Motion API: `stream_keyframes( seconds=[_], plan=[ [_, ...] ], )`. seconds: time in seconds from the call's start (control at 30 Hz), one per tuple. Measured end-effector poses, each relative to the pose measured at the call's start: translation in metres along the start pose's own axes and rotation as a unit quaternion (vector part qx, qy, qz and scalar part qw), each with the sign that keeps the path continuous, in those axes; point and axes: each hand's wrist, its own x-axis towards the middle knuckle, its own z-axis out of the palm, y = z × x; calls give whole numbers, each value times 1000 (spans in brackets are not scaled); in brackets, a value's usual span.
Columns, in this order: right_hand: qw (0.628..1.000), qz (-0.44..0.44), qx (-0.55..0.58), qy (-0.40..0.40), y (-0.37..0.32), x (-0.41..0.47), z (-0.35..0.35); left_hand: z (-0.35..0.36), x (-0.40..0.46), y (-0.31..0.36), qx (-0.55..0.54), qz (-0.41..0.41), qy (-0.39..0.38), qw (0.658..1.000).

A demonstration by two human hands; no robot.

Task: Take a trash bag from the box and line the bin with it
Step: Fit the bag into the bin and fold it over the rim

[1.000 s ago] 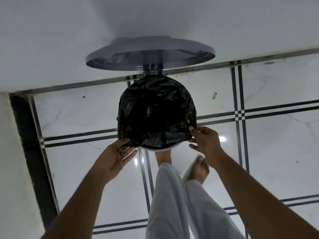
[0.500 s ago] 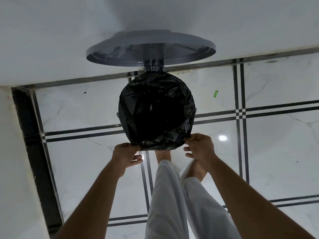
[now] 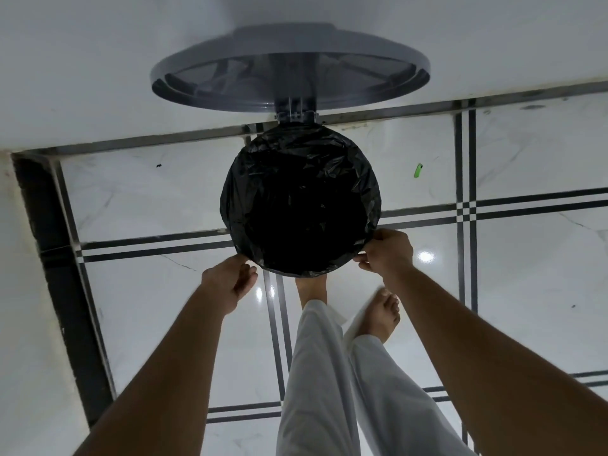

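Observation:
A black trash bag [image 3: 301, 205] is spread over the mouth of a round bin and folded down over its rim, hiding the bin body. The grey bin lid [image 3: 289, 65] stands open behind it, against the wall. My left hand [image 3: 230, 281] is at the near-left rim, thumb and curled fingers closed on the bag's edge. At the near-right rim, my right hand [image 3: 386, 253] pinches the bag's edge. The bag box is not in view.
The bin stands on a glossy white tiled floor [image 3: 526, 274] with dark stripes, close to a white wall. My bare feet and white trousers [image 3: 316, 373] are right in front of the bin. A small green object [image 3: 418, 170] lies on the floor to the right.
Both hands have slid down along the near rim, drawing the bag's edge over it. The pale strip of rim seen earlier at the front is now covered by the bag.

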Motion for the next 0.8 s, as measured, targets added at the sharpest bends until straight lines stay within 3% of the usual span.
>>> stream_keyframes(
  seconds=[0.17, 0.3, 0.37, 0.47, 0.53, 0.6, 0.67, 0.7, 0.77, 0.8],
  plan=[
    [989, 38, 127, -71, -6, -5, -19, -23, -2, 12, -40, 14, -99, 994],
    [991, -95, 43, 79, -11, -19, -19, -32, -11, 17, -56, 48, -131, 989],
    [984, -144, 83, 57, -17, -38, -11, -24, -21, 16, -62, 52, -152, 985],
    [980, -126, 153, -6, -20, -47, 5, -13, -25, 10, -63, 28, -206, 976],
    [982, -141, 126, -14, -21, -44, 11, -9, -21, 10, -35, 22, -187, 981],
    [982, -181, 53, -5, -18, -43, 14, 1, -26, 13, -2, 47, -78, 996],
    [968, -249, -38, 5, -14, -40, 17, 15, -32, 12, 43, 164, 89, 981],
    [958, -275, -84, 9, -13, -40, 18, 21, -38, 11, 65, 273, 130, 951],
    [952, -284, -116, 9, -16, -40, 19, 27, -46, 6, 141, 433, 66, 888],
    [955, -276, -108, 6, -18, -38, 20, 28, -43, 4, 163, 451, 17, 878]
  ],
)
